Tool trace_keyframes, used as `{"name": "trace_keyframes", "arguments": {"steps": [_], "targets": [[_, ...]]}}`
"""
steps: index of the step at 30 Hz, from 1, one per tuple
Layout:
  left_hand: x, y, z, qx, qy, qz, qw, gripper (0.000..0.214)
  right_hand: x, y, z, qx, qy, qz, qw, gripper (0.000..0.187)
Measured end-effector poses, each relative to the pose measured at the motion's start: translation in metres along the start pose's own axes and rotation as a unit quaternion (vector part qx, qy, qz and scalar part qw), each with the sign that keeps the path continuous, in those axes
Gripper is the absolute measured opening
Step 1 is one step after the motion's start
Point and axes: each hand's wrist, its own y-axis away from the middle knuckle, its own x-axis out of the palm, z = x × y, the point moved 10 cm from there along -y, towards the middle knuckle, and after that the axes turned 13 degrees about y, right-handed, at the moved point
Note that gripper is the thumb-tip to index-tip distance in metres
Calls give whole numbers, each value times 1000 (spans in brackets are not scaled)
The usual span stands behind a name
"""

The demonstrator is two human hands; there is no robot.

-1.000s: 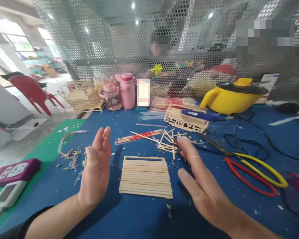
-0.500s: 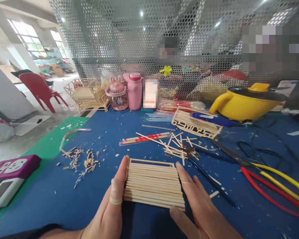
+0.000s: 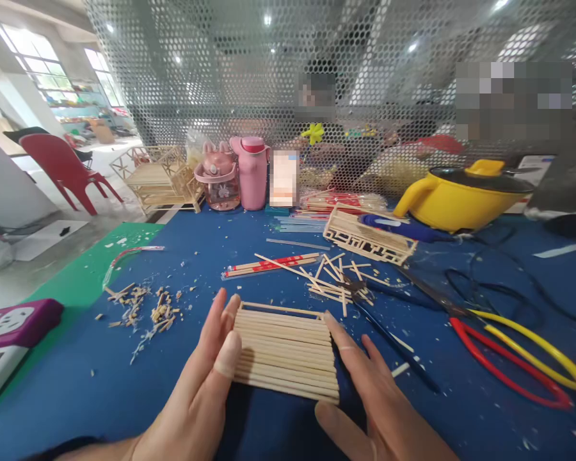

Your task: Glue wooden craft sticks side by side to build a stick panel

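A panel of wooden sticks [image 3: 283, 352], laid side by side on a thin frame, sits between my hands near the front of the blue table. My left hand [image 3: 206, 378] holds its left edge, with the thumb against the side and the fingers at the far corner. At the right edge, my right hand [image 3: 374, 390] has its index finger by the far corner and its thumb by the near one. Both thumbs and the right index finger wear pale finger covers. Loose cut sticks [image 3: 333, 282] lie just beyond, with blue-handled pliers [image 3: 393, 346] across them.
Red-and-yellow-handled scissors [image 3: 513, 358] lie at right, before a yellow pot [image 3: 465, 198]. A small stick-built piece [image 3: 369, 237] and a blue glue gun [image 3: 408, 227] are behind. Stick scraps [image 3: 144, 307] lie left, near a purple power strip [image 3: 24, 323]. Pink bottles [image 3: 253, 173] stand at the back.
My left thumb has shifted nearer along the panel's left edge, and more of the left fingers show. The whole view has slid slightly left. My right hand keeps its place on the panel.
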Motion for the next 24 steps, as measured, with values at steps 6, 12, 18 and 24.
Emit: {"name": "trace_keyframes", "arguments": {"steps": [6,12,18,24], "targets": [[-23,-39,-16,-18,-114,-38,993,65,8,0,-4,-8,10,-8,1000,75],[-5,-33,-5,-93,-1,17,996,83,-2,-4,-9,-6,3,-45,999,76],[-10,-39,-21,-30,-144,41,988,65,-25,-7,-8,-36,23,-97,994,65],[-10,-53,-18,-91,-170,44,980,35,-16,-9,-4,-57,30,-81,995,69]]}}
